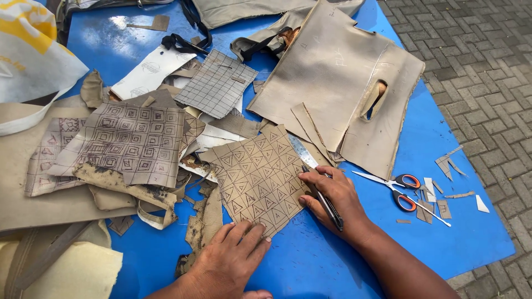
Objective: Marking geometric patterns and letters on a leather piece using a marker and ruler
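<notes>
A tan sheet drawn with rows of triangles [256, 177] lies on the blue table [310, 260]. My left hand [233, 256] presses flat on the sheet's near corner, fingers spread. My right hand [331, 200] rests on the sheet's right edge and grips a black-handled utility knife [327, 204]. A metal ruler [302, 152] lies along that right edge, just beyond the knife.
Orange-handled scissors [400, 191] and small offcuts lie to the right. A large tan sheet with a cut slot [338, 77] sits behind. Sheets with drawn squares [130, 141] and a grid [217, 83] pile on the left, with frayed scraps. Brick paving [487, 83] borders the table's right edge.
</notes>
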